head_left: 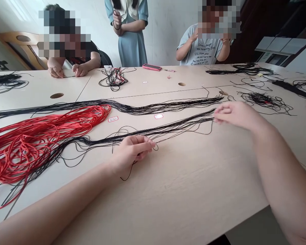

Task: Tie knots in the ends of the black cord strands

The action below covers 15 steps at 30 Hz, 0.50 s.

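Note:
My left hand [135, 149] is closed in a pinch on a thin black cord [129, 175], which makes a small loop at the fingertips and trails below the palm. To the right, the fingers of my right hand [231, 115] are pressed together at the end of a long bundle of black cords [168, 126]; how many strands they grip cannot be made out. That bundle runs left across the table, beside a heap of red cord [48, 131]. Behind it lies a second bundle of black cords [142, 109].
Two small red-edged labels, one left [113, 119] and one right [158, 116], lie between the bundles. Tangled black cord [266, 102] sits at right. A pink-cased phone [152, 67] lies at the far edge. Three people are across the table [193, 177].

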Each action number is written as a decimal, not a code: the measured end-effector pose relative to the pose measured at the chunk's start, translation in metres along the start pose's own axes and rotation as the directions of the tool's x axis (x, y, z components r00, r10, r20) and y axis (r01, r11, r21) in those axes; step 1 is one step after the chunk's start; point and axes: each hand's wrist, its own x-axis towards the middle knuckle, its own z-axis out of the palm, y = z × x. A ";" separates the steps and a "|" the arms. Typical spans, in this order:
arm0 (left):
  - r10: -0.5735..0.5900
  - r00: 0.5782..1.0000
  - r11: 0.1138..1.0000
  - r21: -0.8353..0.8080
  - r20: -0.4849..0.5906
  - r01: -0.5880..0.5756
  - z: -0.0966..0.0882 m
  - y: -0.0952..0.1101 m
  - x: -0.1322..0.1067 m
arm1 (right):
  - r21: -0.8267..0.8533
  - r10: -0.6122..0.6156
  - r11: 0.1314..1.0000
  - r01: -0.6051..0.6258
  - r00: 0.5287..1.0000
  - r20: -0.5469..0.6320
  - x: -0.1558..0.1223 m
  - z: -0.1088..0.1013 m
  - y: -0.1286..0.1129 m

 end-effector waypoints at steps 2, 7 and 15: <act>-0.007 1.000 1.000 -0.001 0.013 0.007 -0.001 0.000 0.001 | 0.062 -0.032 0.997 0.040 0.992 -0.125 0.011 0.018 -0.010; -0.012 1.000 1.000 -0.015 0.017 0.012 -0.002 -0.001 0.002 | 0.012 -0.245 0.969 0.249 0.961 -0.131 0.008 0.055 -0.042; 0.011 1.000 0.999 -0.047 0.025 -0.010 -0.004 -0.004 0.002 | -0.206 -0.491 0.831 0.516 0.856 0.162 -0.022 0.065 -0.066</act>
